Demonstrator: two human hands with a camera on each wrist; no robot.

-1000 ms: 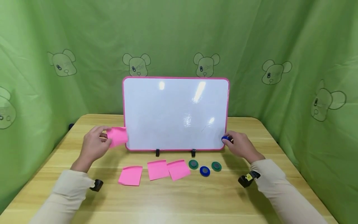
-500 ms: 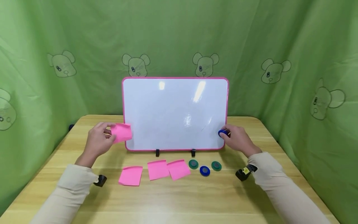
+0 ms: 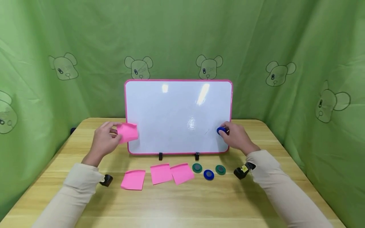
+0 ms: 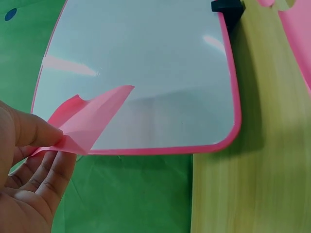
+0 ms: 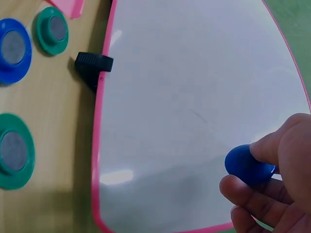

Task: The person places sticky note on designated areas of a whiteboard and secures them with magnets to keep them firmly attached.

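Between thumb and fingers, my left hand (image 3: 105, 139) pinches a pink sticky note (image 3: 128, 132) by its left side. The note overlaps the lower left of the whiteboard (image 3: 176, 117) in the head view; in the left wrist view the same sticky note (image 4: 95, 116) looks bent, its far corner pointing over the board. My right hand (image 3: 236, 136) holds a round blue magnet (image 3: 221, 130) in front of the board's lower right. Seen from the right wrist, the blue magnet (image 5: 249, 165) sits between thumb and fingertips, its smooth domed face showing.
Several pink sticky notes (image 3: 133, 180) lie in a row on the wooden table (image 3: 171, 205). To their right are two green magnets (image 3: 220, 169) and a blue magnet (image 3: 208, 174), grey discs up. Black feet (image 3: 160, 156) prop the pink-framed board. A green curtain (image 3: 176, 38) hangs behind.
Both hands have moved inward and up: the left carries the sticky note rightward over the board's edge, the right brings the blue magnet leftward. The things on the table have stayed put.
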